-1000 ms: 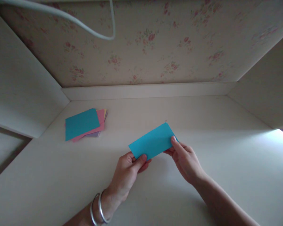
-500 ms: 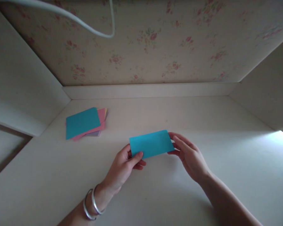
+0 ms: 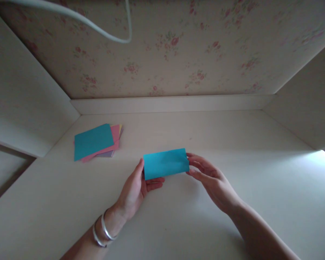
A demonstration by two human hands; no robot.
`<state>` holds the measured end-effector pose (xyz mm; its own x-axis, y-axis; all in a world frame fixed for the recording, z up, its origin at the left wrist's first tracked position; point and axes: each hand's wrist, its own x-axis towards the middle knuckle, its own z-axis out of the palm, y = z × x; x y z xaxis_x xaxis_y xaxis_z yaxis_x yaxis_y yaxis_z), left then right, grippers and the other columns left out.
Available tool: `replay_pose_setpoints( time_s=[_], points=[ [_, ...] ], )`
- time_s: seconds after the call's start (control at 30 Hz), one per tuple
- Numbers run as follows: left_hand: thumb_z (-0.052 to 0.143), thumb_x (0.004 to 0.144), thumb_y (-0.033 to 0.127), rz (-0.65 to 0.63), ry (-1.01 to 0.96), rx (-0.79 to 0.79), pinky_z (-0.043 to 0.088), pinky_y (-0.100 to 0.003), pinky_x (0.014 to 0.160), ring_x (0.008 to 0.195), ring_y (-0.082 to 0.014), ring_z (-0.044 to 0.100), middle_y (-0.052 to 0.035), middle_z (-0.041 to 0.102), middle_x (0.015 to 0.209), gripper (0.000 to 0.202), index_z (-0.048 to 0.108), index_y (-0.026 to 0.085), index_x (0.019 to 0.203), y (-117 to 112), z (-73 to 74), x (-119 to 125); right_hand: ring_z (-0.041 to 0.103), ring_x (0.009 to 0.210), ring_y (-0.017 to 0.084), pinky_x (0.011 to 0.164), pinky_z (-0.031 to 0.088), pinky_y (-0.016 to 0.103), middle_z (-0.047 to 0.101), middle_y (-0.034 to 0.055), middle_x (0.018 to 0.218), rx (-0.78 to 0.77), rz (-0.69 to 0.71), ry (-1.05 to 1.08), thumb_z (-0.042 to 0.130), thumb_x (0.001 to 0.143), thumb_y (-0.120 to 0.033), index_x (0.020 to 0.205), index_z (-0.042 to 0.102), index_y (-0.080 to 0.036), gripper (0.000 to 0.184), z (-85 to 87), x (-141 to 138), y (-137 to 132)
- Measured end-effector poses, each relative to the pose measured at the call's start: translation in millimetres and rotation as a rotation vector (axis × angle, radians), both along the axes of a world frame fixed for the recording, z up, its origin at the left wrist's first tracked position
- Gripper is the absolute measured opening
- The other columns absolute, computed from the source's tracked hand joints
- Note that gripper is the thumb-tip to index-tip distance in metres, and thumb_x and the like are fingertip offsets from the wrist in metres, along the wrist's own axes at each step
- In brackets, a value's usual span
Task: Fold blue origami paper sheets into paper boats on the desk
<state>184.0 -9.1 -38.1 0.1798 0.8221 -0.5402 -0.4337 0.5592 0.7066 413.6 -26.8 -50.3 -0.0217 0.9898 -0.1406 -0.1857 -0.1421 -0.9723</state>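
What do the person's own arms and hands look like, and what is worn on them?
The left forearm and the right forearm are bare, with no sleeves in view. Two thin silver metal bangles sit at the wrist of the left hand. The right hand has a bare wrist. No gloves, and I see no rings.

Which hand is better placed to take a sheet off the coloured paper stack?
Probably the left hand: the stack lies on its side of the desk, while the right hand holds the far end of the blue paper.
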Motion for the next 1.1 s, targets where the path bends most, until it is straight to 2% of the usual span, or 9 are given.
replay_pose_setpoints(
  time_s=[0.13, 0.3, 0.37, 0.5, 0.63, 0.7, 0.8, 0.9, 1.1],
  points=[
    [0.045, 0.102, 0.044, 0.017, -0.046, -0.006, 0.062, -0.03, 0.067, 0.072, -0.0203, 0.076, -0.0112, 0.078, 0.097, 0.04, 0.064, 0.013, 0.117, 1.3, 0.8, -0.2, 0.053, 0.128, 0.025, 0.099, 0.045, 0.034, 0.058, 0.0033, 0.141, 0.001, -0.065, -0.047, 0.08, 0.078, -0.035, 0.091, 0.07, -0.026, 0.019, -1.4, 0.9, 1.7],
    [0.044, 0.102, 0.03, 0.056, -0.04, -0.007, 0.063, -0.032, 0.066, 0.072, -0.0216, 0.077, -0.0108, 0.078, 0.096, 0.029, 0.066, 0.012, 0.108, 1.2, 2.4, -0.1, 0.065, 0.097, 0.021, 0.084, 0.049, 0.033, 0.066, 0.0051, 0.121, 0.033, -0.019, -0.193, 0.076, 0.075, -0.034, 0.085, 0.069, -0.023, 0.016, -5.6, 1.8, 3.0],
    [0.046, 0.1, 0.026, 0.097, -0.063, 0.011, 0.063, -0.033, 0.067, 0.071, -0.0215, 0.076, -0.0088, 0.078, 0.088, 0.024, 0.066, 0.013, 0.1, 1.9, 1.0, -0.7, 0.064, 0.097, 0.022, 0.084, 0.047, 0.033, 0.068, 0.0047, 0.115, 0.082, -0.016, -0.258, 0.072, 0.076, -0.031, 0.075, 0.069, -0.023, 0.009, -5.7, 3.0, 2.7],
    [0.051, 0.096, 0.023, 0.113, -0.125, 0.051, 0.063, -0.033, 0.073, 0.072, -0.0194, 0.075, -0.0069, 0.077, 0.084, 0.015, 0.064, 0.015, 0.095, 3.6, -3.8, -2.9, 0.062, 0.101, 0.024, 0.084, 0.044, 0.033, 0.068, 0.0042, 0.115, 0.09, -0.009, -0.353, 0.067, 0.076, -0.029, 0.063, 0.068, -0.022, 0.014, -1.9, 6.4, 1.9],
    [0.062, 0.082, 0.014, 0.092, -0.064, 0.08, 0.061, -0.03, 0.074, 0.078, -0.0184, 0.074, -0.0063, 0.077, 0.092, 0.022, 0.063, 0.016, 0.104, 3.0, -7.4, -5.1, 0.06, 0.085, 0.021, 0.076, 0.044, 0.032, 0.07, 0.0011, 0.092, 0.01, -0.004, -0.208, 0.065, 0.071, -0.025, 0.074, 0.071, -0.024, 0.007, 0.3, 9.9, 0.9],
    [0.066, 0.075, 0.01, 0.087, -0.021, 0.108, 0.059, -0.026, 0.069, 0.074, -0.0149, 0.071, -0.0022, 0.074, 0.087, 0.027, 0.063, 0.017, 0.101, 2.0, -8.7, -5.5, 0.062, 0.094, 0.024, 0.082, 0.046, 0.034, 0.073, 0.0018, 0.099, -0.002, -0.026, -0.082, 0.064, 0.072, -0.028, 0.086, 0.077, -0.026, 0.019, -0.1, 10.9, 0.6],
    [0.071, 0.074, 0.014, 0.046, 0.044, 0.151, 0.057, -0.026, 0.068, 0.074, -0.014, 0.067, -0.0005, 0.071, 0.085, 0.026, 0.062, 0.017, 0.098, 0.6, -10.6, -5.2, 0.059, 0.113, 0.028, 0.096, 0.045, 0.04, 0.073, 0.0044, 0.116, 0.019, -0.041, 0.037, 0.063, 0.081, -0.044, 0.095, 0.08, -0.028, 0.028, -1.2, 10.4, 0.8],
    [0.072, 0.074, 0.016, 0.001, 0.116, 0.178, 0.057, -0.029, 0.073, 0.081, -0.017, 0.068, -0.0038, 0.073, 0.093, 0.033, 0.063, 0.017, 0.105, -0.5, -11.7, -4.4, 0.06, 0.114, 0.028, 0.098, 0.045, 0.041, 0.074, 0.0066, 0.116, -0.027, -0.071, -0.018, 0.067, 0.083, -0.057, 0.099, 0.081, -0.027, 0.036, -2.0, 8.3, 1.6],
    [0.07, 0.07, 0.015, -0.021, 0.173, 0.151, 0.053, -0.025, 0.065, 0.081, -0.0175, 0.068, -0.0037, 0.074, 0.096, 0.035, 0.062, 0.018, 0.104, -1.6, -7.8, -3.9, 0.064, 0.087, 0.021, 0.077, 0.049, 0.033, 0.074, 0.0042, 0.095, -0.126, -0.142, -0.172, 0.083, 0.07, -0.047, 0.111, 0.078, -0.026, 0.046, -3.1, 6.1, 3.4]
  ],
)
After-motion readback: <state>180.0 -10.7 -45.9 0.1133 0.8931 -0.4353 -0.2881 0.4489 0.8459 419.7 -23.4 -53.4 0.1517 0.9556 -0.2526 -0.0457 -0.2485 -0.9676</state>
